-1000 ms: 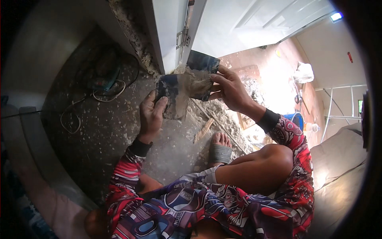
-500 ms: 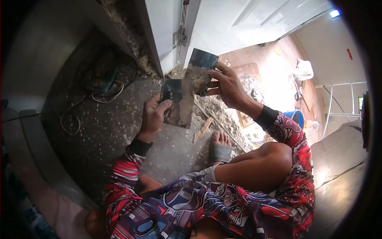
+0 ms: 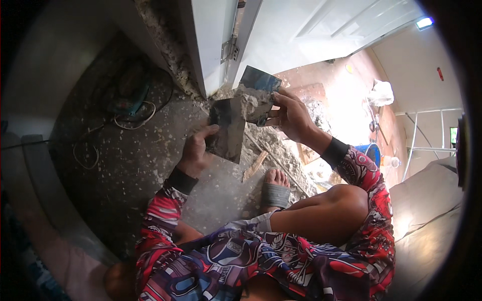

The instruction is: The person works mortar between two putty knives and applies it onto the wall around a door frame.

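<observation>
My left hand (image 3: 197, 150) grips the edge of a thin, dark rectangular plate (image 3: 228, 113), its lower part coated with grey-brown mortar. Opposite it, my right hand (image 3: 292, 116) holds a second plate (image 3: 261, 79), dark and glossy at its far end. A wet-looking lump of mortar (image 3: 249, 105) lies on this second plate, beside the first plate's edge. The two plates come close together or touch; I cannot tell which. Both are held up in front of the white door frame (image 3: 206, 50). Some fingers are hidden under the plates, and my left hand is slightly blurred.
A white panelled door (image 3: 321, 30) stands at the far side. Rubble (image 3: 281, 148) and a wood scrap (image 3: 255, 166) lie near my sandalled foot (image 3: 275, 190). At left is a green power tool (image 3: 129, 106) with its cord. A blue bucket (image 3: 372, 152) stands at right.
The right-hand plate has tilted and shifted slightly nearer, and the mortar lump on it shows more fully. My left hand has moved a little to the right with its plate.
</observation>
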Demonstrator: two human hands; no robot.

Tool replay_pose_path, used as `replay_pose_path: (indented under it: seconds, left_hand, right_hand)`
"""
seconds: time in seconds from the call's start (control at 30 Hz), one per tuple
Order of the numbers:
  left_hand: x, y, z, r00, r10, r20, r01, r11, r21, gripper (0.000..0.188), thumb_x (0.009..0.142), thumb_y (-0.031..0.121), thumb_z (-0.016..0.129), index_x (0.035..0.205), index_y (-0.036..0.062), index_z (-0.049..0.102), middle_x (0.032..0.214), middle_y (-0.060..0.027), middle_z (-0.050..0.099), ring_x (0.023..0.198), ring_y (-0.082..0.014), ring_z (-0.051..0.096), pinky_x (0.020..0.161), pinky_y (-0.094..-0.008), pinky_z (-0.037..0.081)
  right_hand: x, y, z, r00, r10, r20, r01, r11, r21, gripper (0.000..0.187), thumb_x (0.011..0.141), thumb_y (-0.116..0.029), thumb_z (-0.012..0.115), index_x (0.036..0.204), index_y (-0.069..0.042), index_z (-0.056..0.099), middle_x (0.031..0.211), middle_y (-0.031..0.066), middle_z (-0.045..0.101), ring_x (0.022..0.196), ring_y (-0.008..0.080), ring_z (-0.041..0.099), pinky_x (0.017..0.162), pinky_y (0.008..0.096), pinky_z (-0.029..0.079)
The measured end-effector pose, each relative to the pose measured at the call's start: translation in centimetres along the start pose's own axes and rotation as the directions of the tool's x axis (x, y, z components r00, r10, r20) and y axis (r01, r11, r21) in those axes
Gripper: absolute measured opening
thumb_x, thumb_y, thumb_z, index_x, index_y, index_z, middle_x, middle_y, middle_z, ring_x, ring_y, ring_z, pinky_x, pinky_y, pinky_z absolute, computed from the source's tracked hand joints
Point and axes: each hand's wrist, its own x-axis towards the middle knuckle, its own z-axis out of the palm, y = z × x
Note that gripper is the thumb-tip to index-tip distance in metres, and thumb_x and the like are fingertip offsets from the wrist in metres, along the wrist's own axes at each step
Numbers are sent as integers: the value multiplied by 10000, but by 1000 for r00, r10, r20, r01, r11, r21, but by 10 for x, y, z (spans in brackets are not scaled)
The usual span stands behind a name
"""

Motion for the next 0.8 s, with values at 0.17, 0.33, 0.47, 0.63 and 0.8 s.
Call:
replay_pose_path:
  seconds: [0.17, 0.33, 0.47, 0.63, 0.8]
  left_hand:
    - [-25, 88, 41, 948, 315, -36, -308, 942, 135, 119, 906, -1, 564, 1001, -18, 632, 887, 6, 659, 792, -38, 564, 708, -225, 464]
    - [-36, 109, 40, 861, 508, 10, -410, 684, 603, 102, 920, 57, 571, 878, -33, 598, 726, -18, 603, 663, -59, 496, 568, -278, 423]
    - [-33, 107, 40, 900, 433, 51, -358, 668, 652, 110, 911, 75, 584, 862, -24, 596, 710, -12, 593, 664, -57, 486, 570, -272, 416]
    - [-19, 66, 35, 946, 325, 11, -284, 809, 514, 106, 900, 91, 603, 862, -8, 602, 715, -9, 599, 663, -56, 480, 573, -269, 411]
    - [-13, 57, 46, 956, 290, 38, -281, 870, 405, 119, 896, 59, 590, 930, -48, 631, 746, -21, 628, 696, -61, 535, 623, -250, 440]
  right_hand:
    - [-3, 4, -5, 998, -13, 64, 10, 999, 46, 327, 1044, -137, 322, 1326, 4, 412, 1212, 180, 589, 905, 294, 701, 746, 395, 633]
    - [-5, 5, -8, 994, -67, 87, 62, 996, 62, 336, 1040, -132, 353, 1343, 4, 406, 1194, 181, 601, 880, 282, 707, 715, 370, 638]
    - [-8, -2, 3, 987, -119, 105, 129, 987, -94, 277, 1020, -133, 445, 1238, 31, 491, 1134, 161, 628, 836, 234, 713, 644, 318, 626]
    - [-2, -3, 3, 983, -121, 136, 158, 939, -305, 329, 1029, -146, 432, 1299, 40, 441, 1181, 219, 610, 880, 248, 714, 644, 315, 636]
    - [-4, -4, -4, 988, -114, 105, 140, 947, -290, 295, 1034, -146, 415, 1261, 37, 460, 1137, 203, 626, 868, 257, 711, 667, 335, 636]
